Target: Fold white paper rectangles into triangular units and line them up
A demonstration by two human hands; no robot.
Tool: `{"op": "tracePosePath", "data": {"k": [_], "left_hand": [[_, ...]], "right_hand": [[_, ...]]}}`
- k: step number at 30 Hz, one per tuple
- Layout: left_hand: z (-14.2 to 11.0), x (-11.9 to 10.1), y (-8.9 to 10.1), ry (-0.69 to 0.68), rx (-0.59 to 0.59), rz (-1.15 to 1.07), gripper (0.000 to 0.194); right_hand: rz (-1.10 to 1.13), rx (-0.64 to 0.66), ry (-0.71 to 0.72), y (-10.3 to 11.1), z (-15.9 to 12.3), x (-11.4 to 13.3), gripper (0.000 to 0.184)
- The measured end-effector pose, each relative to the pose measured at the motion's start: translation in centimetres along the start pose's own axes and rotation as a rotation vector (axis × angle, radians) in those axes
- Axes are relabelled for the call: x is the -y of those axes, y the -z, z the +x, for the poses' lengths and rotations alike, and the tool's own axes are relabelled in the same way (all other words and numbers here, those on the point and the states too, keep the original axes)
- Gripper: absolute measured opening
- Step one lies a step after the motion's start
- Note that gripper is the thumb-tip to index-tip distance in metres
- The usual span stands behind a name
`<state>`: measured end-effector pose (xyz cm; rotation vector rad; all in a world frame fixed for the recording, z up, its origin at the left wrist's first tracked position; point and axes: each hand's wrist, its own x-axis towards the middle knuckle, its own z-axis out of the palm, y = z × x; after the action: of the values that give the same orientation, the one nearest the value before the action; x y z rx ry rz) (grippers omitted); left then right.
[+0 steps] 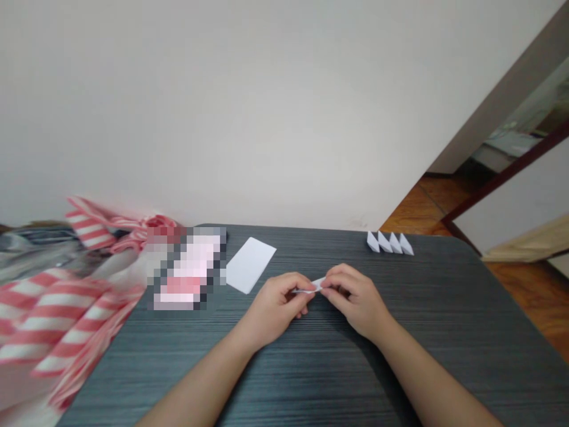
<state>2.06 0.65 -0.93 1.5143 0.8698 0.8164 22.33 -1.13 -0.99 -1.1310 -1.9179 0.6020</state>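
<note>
A small piece of folded white paper is held between my two hands, a little above the dark table. My left hand pinches its left end with thumb and fingers. The other end is gripped by the thumb and fingertips of my right hand. Fingers cover much of the paper, so its full shape is hidden. Beyond my left hand lies a stack of white paper sheets. Several folded white paper pieces with pointed tips stand in a row at the back right.
The dark wood-grain table meets a pale wall at its back edge. A blurred-out pink and white item lies on the left. Red-and-white striped cloth is heaped beside the table's left edge. Wooden floor shows at the right.
</note>
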Motion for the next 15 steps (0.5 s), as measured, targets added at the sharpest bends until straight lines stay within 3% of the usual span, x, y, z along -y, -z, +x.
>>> {"op": "tracePosePath", "data": {"k": [15], "left_hand": [[-0.08, -0.37, 0.00, 0.036, 0.021, 0.023, 0.017]], "right_hand": [[-0.012, 0.012, 0.025, 0.24, 0.21, 0.62, 0.016]]}}
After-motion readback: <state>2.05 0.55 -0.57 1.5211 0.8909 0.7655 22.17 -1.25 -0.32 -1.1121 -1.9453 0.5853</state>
